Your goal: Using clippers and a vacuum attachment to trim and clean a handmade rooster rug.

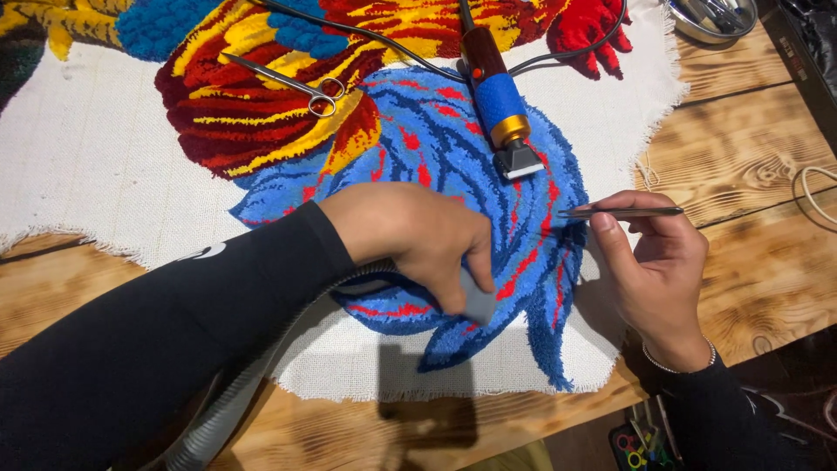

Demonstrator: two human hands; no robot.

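Blue tufted rug [453, 139] under both hands – right hand [654, 270] grip pinches tweezers [621, 212].

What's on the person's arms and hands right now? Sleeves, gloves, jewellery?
Both hands are bare, no gloves. Long black sleeves reach both wrists. The left sleeve has a small white mark on the forearm. The right wrist carries a thin bracelet at the cuff.

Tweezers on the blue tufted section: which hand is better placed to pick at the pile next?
Right, probably. The right hand holds the tweezers, tips at the blue pile; the left hand grips a grey nozzle.
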